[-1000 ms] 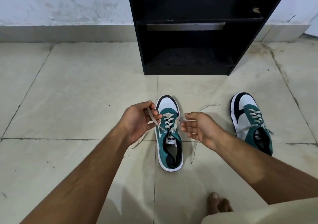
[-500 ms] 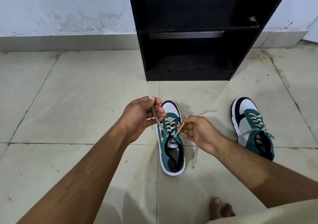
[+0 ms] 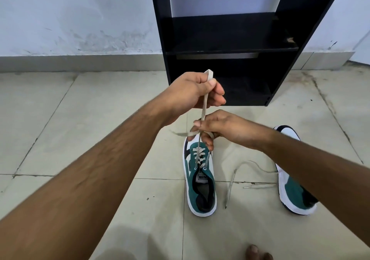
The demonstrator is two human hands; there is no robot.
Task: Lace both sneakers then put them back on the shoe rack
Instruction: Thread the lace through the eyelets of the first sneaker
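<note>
1. Your left hand is raised above the floor, fingers curled closed around a beige lace; the lace end pokes out over the top of your fist.
2. That lace runs taut down from the left hand to your right hand, just below and to the right of it.
3. Your right hand is closed in a pinch on the lace right above the shoe's toe; a short loose bit of lace sticks out to the left of the fingers.
4. Middle sneaker, green and white, sits flat on the floor, toe toward the shoe rack, laces crossed over the tongue and leading up into the right hand.
5. Black shoe rack stands against the wall, just behind the hands, shelves bare.
6. Second sneaker lies on the floor to the right, partly hidden by your right forearm, its loose laces trailing left across the tiles.
7. Bare toes at the bottom edge.
</note>
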